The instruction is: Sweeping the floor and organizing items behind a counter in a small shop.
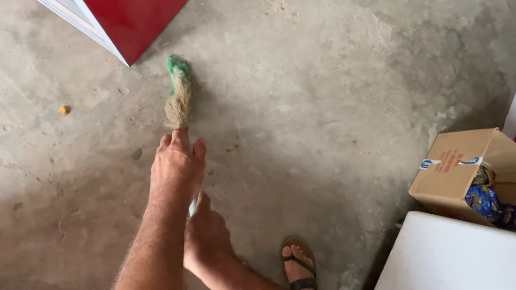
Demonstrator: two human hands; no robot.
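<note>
Both hands (187, 197) gripping broom (178, 95), bristle head pointing away

Floor: bare grey concrete (343, 69), stained, brighter at left
Furniture: red panels (139, 5), white surface (470, 263)
Shelf: cardboard boxes (477, 176) at right

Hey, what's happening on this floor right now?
A person is holding a broom with both hands. The left hand grips the handle further down, the right hand higher up. The broom head, straw with green binding, rests on the concrete floor near a red cabinet. A sandalled foot stands behind, and an open cardboard box sits to the right.
</note>
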